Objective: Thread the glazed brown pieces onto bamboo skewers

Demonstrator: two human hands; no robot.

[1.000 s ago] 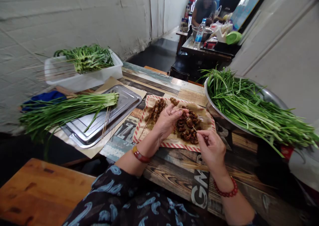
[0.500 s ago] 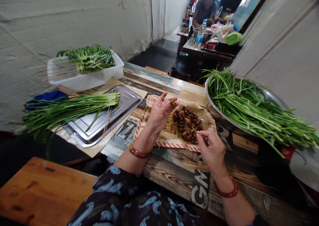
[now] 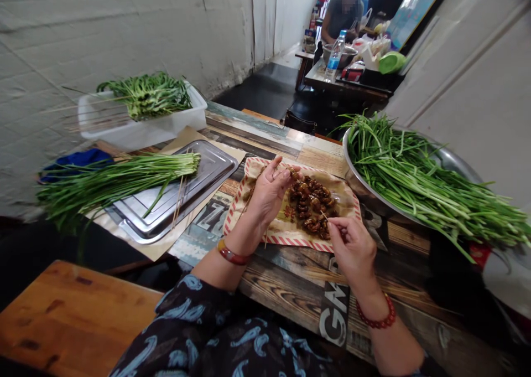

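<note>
My left hand [image 3: 269,191] is raised palm up over the left half of a paper sheet with a red-striped edge [image 3: 286,239]. Its fingers are curled about a small brown piece of food [image 3: 295,170], partly hidden by the fingertips. Thumb and fingers of my right hand [image 3: 352,241] pinch a thin wooden skewer [image 3: 324,215], its tip pointing up and left over the pile. Between the hands lies a heap of shiny, dark brown food pieces [image 3: 313,202]. Another skewer [image 3: 266,237] sticks out over the sheet's front edge, below my left wrist.
Left: a metal tray lid [image 3: 161,211] carries long green stalks [image 3: 124,183] and several skewers; behind it stands a white bin [image 3: 166,127] of greens. Right: a metal bowl [image 3: 350,172] heaped with green stalks [image 3: 418,183]. A person [image 3: 342,17] sits at a farther table.
My left hand has shifted very slightly, its fingers closing more over the brown piece. My right hand keeps its pinch on the skewer, almost unmoved.
</note>
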